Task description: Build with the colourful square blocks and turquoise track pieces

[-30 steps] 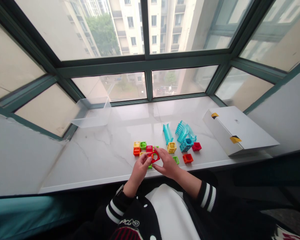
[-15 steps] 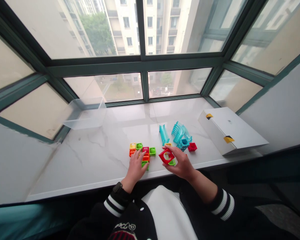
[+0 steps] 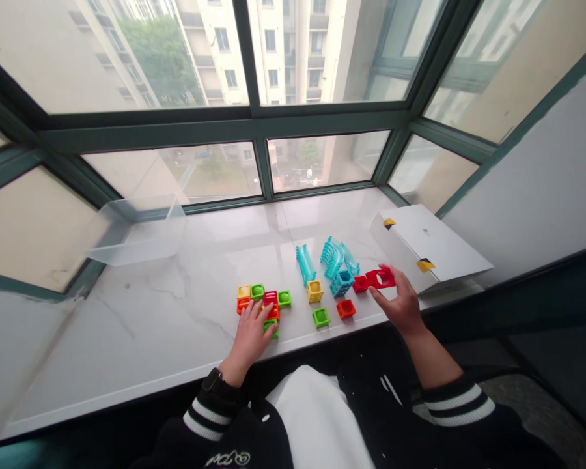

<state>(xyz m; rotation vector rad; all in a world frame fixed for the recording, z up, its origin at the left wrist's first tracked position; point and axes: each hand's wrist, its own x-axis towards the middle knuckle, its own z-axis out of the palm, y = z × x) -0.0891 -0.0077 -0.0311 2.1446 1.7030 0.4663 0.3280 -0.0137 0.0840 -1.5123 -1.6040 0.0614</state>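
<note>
My right hand pinches a red square block with a round hole, held low over the marble sill beside a smaller red cube. My left hand rests with fingers spread on a joined cluster of yellow, green, red and orange cubes. Between the hands lie a yellow cube, a green cube and an orange cube. Behind them lie turquoise ribbed track pieces and a blue cube.
A white flat box with yellow tape lies at the right end of the sill. A clear plastic tub stands at the back left by the window. Window glass borders the sill behind, a wall to the right.
My right hand carried the red holed block from the cube cluster out to the right, next to the small red cube. My left hand settled onto the cluster. The view shifted right.
</note>
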